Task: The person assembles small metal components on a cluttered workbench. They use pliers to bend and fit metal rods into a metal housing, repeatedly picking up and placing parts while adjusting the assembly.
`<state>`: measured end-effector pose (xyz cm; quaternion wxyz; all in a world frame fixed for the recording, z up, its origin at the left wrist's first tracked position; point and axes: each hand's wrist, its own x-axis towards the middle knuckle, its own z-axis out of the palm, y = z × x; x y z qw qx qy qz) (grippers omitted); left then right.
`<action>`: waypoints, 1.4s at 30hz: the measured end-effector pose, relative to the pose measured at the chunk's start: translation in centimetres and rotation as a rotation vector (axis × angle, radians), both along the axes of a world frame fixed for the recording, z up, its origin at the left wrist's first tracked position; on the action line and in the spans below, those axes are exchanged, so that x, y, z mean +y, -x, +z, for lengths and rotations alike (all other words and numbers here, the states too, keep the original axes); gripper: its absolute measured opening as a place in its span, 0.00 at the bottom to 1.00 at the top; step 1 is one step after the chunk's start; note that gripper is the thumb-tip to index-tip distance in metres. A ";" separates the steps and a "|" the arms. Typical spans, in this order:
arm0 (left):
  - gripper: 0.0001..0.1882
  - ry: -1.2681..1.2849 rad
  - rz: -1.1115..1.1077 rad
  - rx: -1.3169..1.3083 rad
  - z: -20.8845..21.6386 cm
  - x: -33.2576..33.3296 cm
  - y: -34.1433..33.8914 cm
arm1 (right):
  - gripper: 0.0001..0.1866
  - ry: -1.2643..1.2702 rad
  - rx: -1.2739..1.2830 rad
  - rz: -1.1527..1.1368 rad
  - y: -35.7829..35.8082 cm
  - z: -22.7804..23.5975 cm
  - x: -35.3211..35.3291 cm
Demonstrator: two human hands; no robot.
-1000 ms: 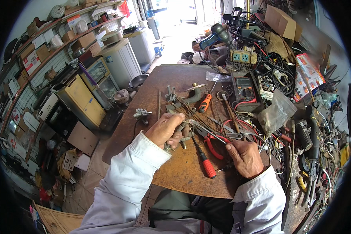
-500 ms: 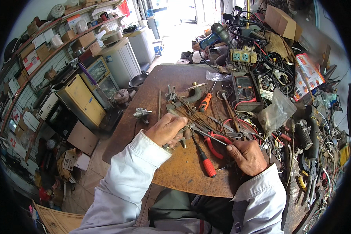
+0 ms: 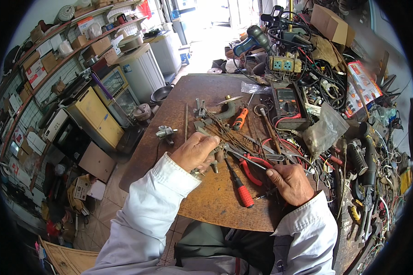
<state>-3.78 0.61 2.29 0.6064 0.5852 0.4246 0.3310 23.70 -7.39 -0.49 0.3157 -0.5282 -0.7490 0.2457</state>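
My left hand [image 3: 195, 152] is closed around a small metal fitting [image 3: 220, 156], mostly hidden by the fingers. In my right hand [image 3: 291, 184] is a screwdriver with a long metal shaft [image 3: 254, 163]; the palm covers its handle. That shaft slants up and left, its tip end close to the fitting. Just below, a red-handled screwdriver [image 3: 244, 193] lies on the wooden table [image 3: 215, 208]. Red-handled pliers [image 3: 249, 174] rest beneath the shaft, between my hands. Beyond them are an orange-handled tool [image 3: 240, 119] and several thin rusty rods [image 3: 225, 130].
A metal valve-like part [image 3: 166, 132] sits on the table's left side. To the right stand a multimeter [image 3: 287, 101] in a tray, a clear plastic bag [image 3: 326, 130] and heaped cables and tools. A heat gun [image 3: 253, 40] lies at the back. Shelves and cabinets [image 3: 96, 112] line the left.
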 end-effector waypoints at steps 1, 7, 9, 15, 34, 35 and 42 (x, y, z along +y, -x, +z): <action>0.23 0.006 -0.013 0.015 0.1 0.0 0.0 | 0.18 0.002 0.003 0.004 0.0 0.0 0.0; 0.23 -0.022 -0.021 0.040 -0.2 0.1 0.3 | 0.19 0.077 0.037 0.005 -0.1 -0.3 0.2; 0.23 -0.031 0.000 0.021 -0.4 0.0 0.1 | 0.19 0.100 0.039 -0.007 -0.1 -0.3 0.2; 0.24 -0.031 -0.034 0.056 -0.1 0.1 0.2 | 0.19 0.032 0.053 0.002 -0.2 -0.6 0.1; 0.22 0.073 -0.068 0.015 -0.4 0.2 0.6 | 0.21 0.011 0.040 0.067 -1.0 -0.4 0.4; 0.22 0.086 -0.069 0.022 -0.3 0.2 0.6 | 0.21 0.007 0.041 0.067 -1.0 -0.5 0.4; 0.23 0.051 -0.053 0.034 -0.3 -0.4 -0.1 | 0.24 0.079 0.035 0.083 -1.1 -0.1 0.5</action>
